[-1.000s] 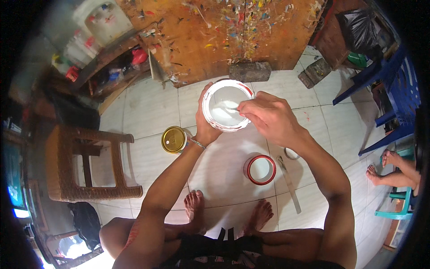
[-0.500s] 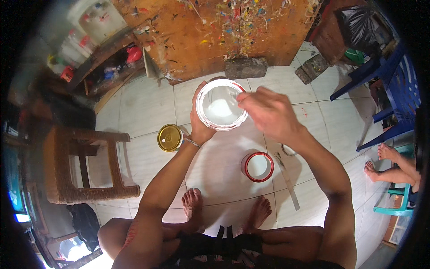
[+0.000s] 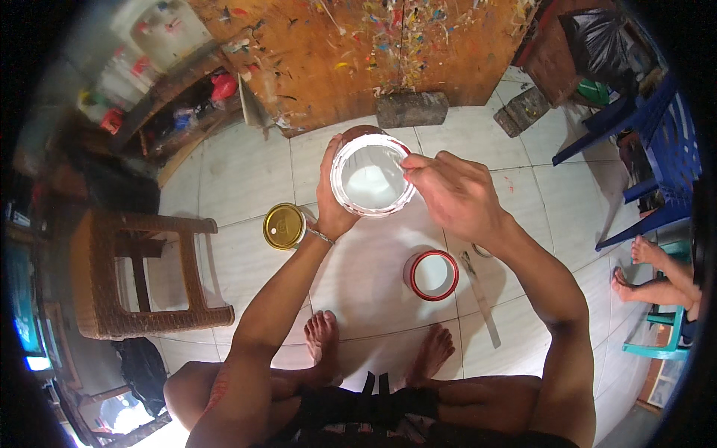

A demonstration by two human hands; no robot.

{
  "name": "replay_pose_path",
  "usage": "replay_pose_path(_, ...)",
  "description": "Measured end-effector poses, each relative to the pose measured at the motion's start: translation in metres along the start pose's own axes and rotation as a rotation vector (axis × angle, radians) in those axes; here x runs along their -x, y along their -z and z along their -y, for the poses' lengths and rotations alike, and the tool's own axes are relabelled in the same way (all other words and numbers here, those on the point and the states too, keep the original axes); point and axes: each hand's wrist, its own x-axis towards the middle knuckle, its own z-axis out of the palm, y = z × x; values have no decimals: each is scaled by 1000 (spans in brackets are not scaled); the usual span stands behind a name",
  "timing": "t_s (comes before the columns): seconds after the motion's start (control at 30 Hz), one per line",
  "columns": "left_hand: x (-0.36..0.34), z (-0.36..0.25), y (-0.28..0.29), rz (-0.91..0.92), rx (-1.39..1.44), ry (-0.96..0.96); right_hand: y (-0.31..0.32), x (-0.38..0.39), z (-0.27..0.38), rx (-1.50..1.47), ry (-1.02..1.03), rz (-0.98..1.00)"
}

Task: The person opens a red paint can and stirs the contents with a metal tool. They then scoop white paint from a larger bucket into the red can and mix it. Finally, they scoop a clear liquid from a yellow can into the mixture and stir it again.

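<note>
My left hand (image 3: pixel 336 193) is wrapped round the side of a white-rimmed can (image 3: pixel 369 177) of pale, glossy liquid, held up off the floor. At the can's right rim, my right hand (image 3: pixel 452 196) is pinched on something too hidden to name, its fingertips just inside the opening. Below on the tiles stand a gold-lidded tin (image 3: pixel 284 226) left of my forearm and a red-rimmed tin (image 3: pixel 430 275) with white inside. A long, flat stick (image 3: pixel 485 311) lies right of it, and a ring-like object shows partly under my right wrist.
A woven-look stool (image 3: pixel 95 272) stands left, a paint-spattered board (image 3: pixel 336 63) with blocks (image 3: pixel 411 110) ahead, a cluttered shelf (image 3: pixel 168 89) upper left. On the right are a blue chair (image 3: pixel 657 164) and another person's bare legs (image 3: pixel 665 287) by a teal stool (image 3: pixel 650 349).
My hands and the can stay raised in the same place. My right hand's pinched fingers move slightly around the right side of the rim. The whole view has shifted a little.
</note>
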Motion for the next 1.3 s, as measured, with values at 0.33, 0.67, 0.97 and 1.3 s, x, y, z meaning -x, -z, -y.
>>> replay_pose_path(0.33, -3, -3, 1, -39, -218, -73, -14, 17, 3, 68, -96, -8)
replay_pose_path(0.67, -13, -17, -8, -106, -528, -203, -49, 51, -6, -1176, -1325, -300)
replay_pose_path(0.97, 6, -13, -15, -132, -289, 199, -27, 44, -21, -1225, -1335, -434)
replay_pose_path(1.3, 15, -26, -27, -138, -201, 421, -8, 41, -28, -1141, -1288, -432)
